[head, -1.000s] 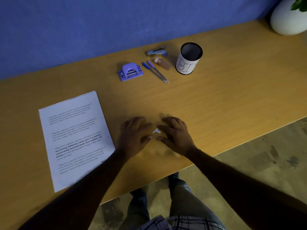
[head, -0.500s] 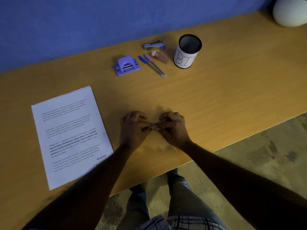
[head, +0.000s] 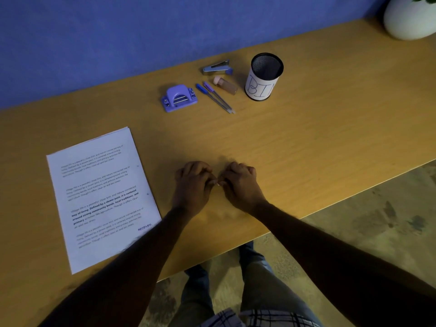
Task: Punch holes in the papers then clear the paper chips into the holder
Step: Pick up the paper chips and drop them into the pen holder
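Note:
My left hand and my right hand sit side by side on the wooden desk, fingers curled inward and fingertips meeting. Between the fingertips a few small white paper chips show, pinched by both hands; most of them are hidden under the fingers. The stack of printed papers lies to the left of my left arm, with two punched holes near its right edge. A purple hole punch stands at the back of the desk. The black mesh holder, labelled BIN, stands upright to its right.
Between the punch and the holder lie a stapler, two pens and a small pink-capped tube. A white plant pot stands at the far right corner. The blue wall runs along the back; the desk's front edge is close to my wrists.
My hands, spread flat on either side of the chips a second ago, have drawn together and their fingers have curled in over the chips, hiding most of them.

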Demonstrator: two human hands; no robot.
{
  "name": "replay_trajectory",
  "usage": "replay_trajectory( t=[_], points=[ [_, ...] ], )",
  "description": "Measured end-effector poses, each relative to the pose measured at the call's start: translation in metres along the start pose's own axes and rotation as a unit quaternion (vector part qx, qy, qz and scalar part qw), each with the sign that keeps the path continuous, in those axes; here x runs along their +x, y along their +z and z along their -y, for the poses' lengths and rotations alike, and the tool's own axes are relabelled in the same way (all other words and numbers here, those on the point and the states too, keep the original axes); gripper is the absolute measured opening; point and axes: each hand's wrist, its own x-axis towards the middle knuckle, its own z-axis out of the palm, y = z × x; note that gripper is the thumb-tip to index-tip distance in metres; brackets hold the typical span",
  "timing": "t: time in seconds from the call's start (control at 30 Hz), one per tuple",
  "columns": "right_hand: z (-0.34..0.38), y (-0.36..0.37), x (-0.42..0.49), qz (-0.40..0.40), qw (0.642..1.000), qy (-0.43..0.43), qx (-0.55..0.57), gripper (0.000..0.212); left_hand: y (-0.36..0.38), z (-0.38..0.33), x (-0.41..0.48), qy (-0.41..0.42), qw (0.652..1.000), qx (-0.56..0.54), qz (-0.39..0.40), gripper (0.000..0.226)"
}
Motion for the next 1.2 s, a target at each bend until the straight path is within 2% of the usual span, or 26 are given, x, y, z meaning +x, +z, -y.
replay_trajectory(
  t=[0.1,0.17,0.23,0.3,0.37,0.43,0.47,0.53,0.6,0.7,0.87,1.0,1.07,1.1,1.13,1.2],
  points=[
    [0.003,-0.004,0.004,0.016,0.999,0.015,0.026,0.014,-0.004,-0.005,0.004,-0.012,0.999,-0.044,-0.006,0.016],
    [0.005,-0.011,0.007,0.010,0.991,0.030,0.132,0.015,-0.009,-0.012,0.008,-0.041,0.991,-0.129,-0.015,0.014],
    [0.009,-0.022,0.012,0.006,0.959,0.084,0.269,0.017,-0.015,-0.021,0.013,-0.101,0.970,-0.221,-0.013,0.015],
    [0.012,-0.031,0.017,0.020,0.904,0.163,0.394,0.014,-0.021,-0.031,0.019,-0.186,0.931,-0.315,-0.008,0.017],
    [0.014,-0.040,0.023,0.035,0.829,0.221,0.513,0.015,-0.026,-0.039,0.027,-0.260,0.861,-0.437,-0.019,0.016],
    [0.015,-0.050,0.030,0.044,0.756,0.247,0.604,0.021,-0.032,-0.043,0.036,-0.287,0.806,-0.517,-0.028,0.014],
    [0.015,-0.057,0.034,0.046,0.737,0.250,0.626,0.023,-0.036,-0.045,0.042,-0.286,0.786,-0.547,-0.029,0.013],
    [0.013,-0.069,0.043,0.045,0.721,0.249,0.645,0.022,-0.041,-0.049,0.055,-0.277,0.745,-0.606,-0.025,0.016],
    [0.010,-0.083,0.053,0.043,0.711,0.244,0.658,0.020,-0.046,-0.054,0.071,-0.265,0.728,-0.632,-0.018,0.018],
    [0.001,-0.104,0.070,0.029,0.712,0.240,0.659,0.021,-0.052,-0.061,0.100,-0.248,0.734,-0.632,-0.010,0.013],
    [-0.026,-0.141,0.113,-0.013,0.726,0.232,0.647,0.025,-0.069,-0.077,0.168,-0.213,0.769,-0.603,0.007,0.011],
    [-0.051,-0.176,0.154,-0.028,0.762,0.197,0.616,0.025,-0.082,-0.095,0.226,-0.194,0.805,-0.560,0.006,0.010],
    [-0.062,-0.189,0.175,-0.055,0.782,0.208,0.585,0.024,-0.086,-0.102,0.252,-0.189,0.820,-0.540,0.004,0.011],
    [-0.068,-0.194,0.186,-0.072,0.800,0.218,0.555,0.022,-0.086,-0.103,0.264,-0.181,0.839,-0.514,0.001,0.012],
    [-0.075,-0.199,0.197,-0.088,0.832,0.225,0.500,0.020,-0.085,-0.104,0.275,-0.171,0.864,-0.473,0.000,0.014],
    [-0.088,-0.207,0.217,-0.093,0.922,0.212,0.311,0.015,-0.083,-0.105,0.293,-0.144,0.920,-0.366,0.006,0.015]
  ],
)
